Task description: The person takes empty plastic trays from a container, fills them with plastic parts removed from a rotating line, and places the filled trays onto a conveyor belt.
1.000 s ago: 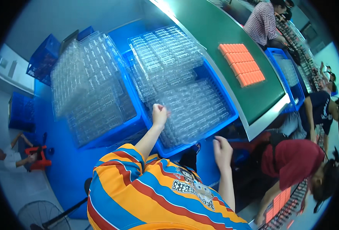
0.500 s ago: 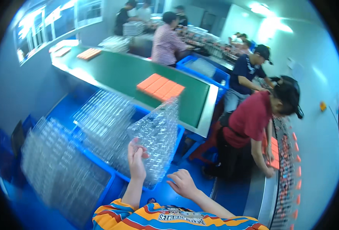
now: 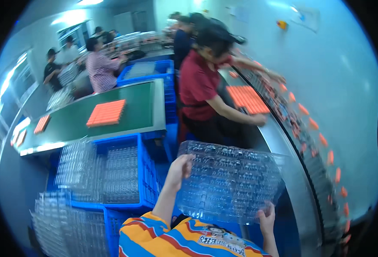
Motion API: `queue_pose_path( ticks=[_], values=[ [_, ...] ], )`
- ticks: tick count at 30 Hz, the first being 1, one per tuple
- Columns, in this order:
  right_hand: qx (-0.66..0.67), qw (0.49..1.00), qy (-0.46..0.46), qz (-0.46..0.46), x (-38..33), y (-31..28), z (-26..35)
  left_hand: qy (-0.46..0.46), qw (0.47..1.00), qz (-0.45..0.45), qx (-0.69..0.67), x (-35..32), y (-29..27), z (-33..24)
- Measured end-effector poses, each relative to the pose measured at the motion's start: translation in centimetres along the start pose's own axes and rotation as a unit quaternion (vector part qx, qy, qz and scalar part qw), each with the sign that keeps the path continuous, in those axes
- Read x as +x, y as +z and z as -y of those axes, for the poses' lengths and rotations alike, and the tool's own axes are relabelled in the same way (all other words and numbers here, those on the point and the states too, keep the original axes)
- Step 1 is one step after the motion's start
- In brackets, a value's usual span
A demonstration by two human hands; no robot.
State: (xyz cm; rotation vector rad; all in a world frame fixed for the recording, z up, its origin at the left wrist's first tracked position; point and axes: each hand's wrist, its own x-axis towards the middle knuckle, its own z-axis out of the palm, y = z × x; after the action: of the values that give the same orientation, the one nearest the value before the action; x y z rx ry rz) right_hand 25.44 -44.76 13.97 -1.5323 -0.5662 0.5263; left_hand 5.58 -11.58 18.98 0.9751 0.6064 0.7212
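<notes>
A clear plastic blister tray (image 3: 231,182) with rows of moulded pockets is held out in front of me, tilted. My left hand (image 3: 180,170) is closed on its left edge, near the upper corner. At the lower right edge, my right hand (image 3: 266,219) grips it with the thumb on top; some of its fingers are hidden. To the left, a blue crate (image 3: 142,171) holds stacks of similar clear trays (image 3: 121,169). More clear trays (image 3: 71,229) are piled nearer to me at the lower left.
A green-topped table (image 3: 138,103) bears a block of orange pieces (image 3: 106,113). Ahead, a co-worker in a dark red shirt (image 3: 197,81) leans over another orange block (image 3: 248,100) beside the assembly line (image 3: 302,147), where orange pieces stand along the far side. Other people work farther back.
The view has turned right. The tray has moved from above the crates to before me. My right hand, free before, now grips it together with my left.
</notes>
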Motion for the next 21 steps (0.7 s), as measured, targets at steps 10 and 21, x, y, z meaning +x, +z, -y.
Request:
queue_pose_path(
  ticks=[10, 21],
  values=[
    [-0.065, 0.933, 0.074, -0.346, -13.8, -7.0, -7.7, 0.138, 0.786, 0.345, 0.494, 3.7, 17.2, 18.5],
    [-0.142, 0.846, 0.077, -0.507, -9.6, -8.8, -8.0, 0.048, 0.682, 0.531, 0.501, 11.8, 29.1, 20.2]
  ],
)
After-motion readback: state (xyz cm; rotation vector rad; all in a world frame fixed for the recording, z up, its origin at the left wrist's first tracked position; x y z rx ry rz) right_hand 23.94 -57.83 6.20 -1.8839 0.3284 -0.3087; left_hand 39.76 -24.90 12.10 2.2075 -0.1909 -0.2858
